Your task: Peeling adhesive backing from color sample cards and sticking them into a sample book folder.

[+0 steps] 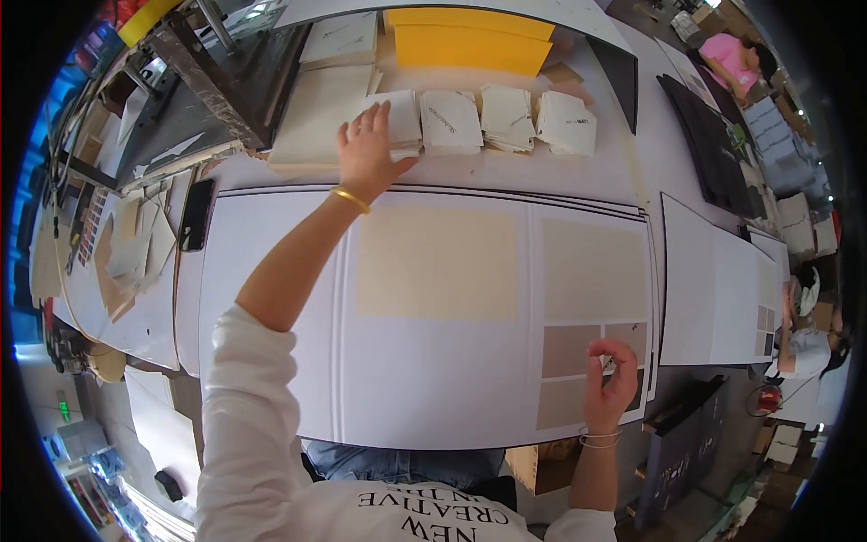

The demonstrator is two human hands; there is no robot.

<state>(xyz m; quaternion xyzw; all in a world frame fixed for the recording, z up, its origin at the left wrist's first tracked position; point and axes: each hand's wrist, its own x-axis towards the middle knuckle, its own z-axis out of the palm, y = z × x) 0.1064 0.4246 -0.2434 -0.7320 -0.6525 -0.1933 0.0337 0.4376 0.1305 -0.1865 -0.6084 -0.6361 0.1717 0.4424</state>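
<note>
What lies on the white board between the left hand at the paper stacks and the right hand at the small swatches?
In the head view, between the left hand and right hand lies a large cream panel mounted on the white board.

right fingers (pixel 603 354) hiding small swatch

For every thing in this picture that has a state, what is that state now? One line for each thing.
left hand: open, flat on a stack of cream swatches.
right hand: fingers curled, pinching a small swatch on the white board.
white board: lying flat, several beige swatches on it.
phone: lying flat, screen dark.
yellow sheets: stacked flat.
</note>
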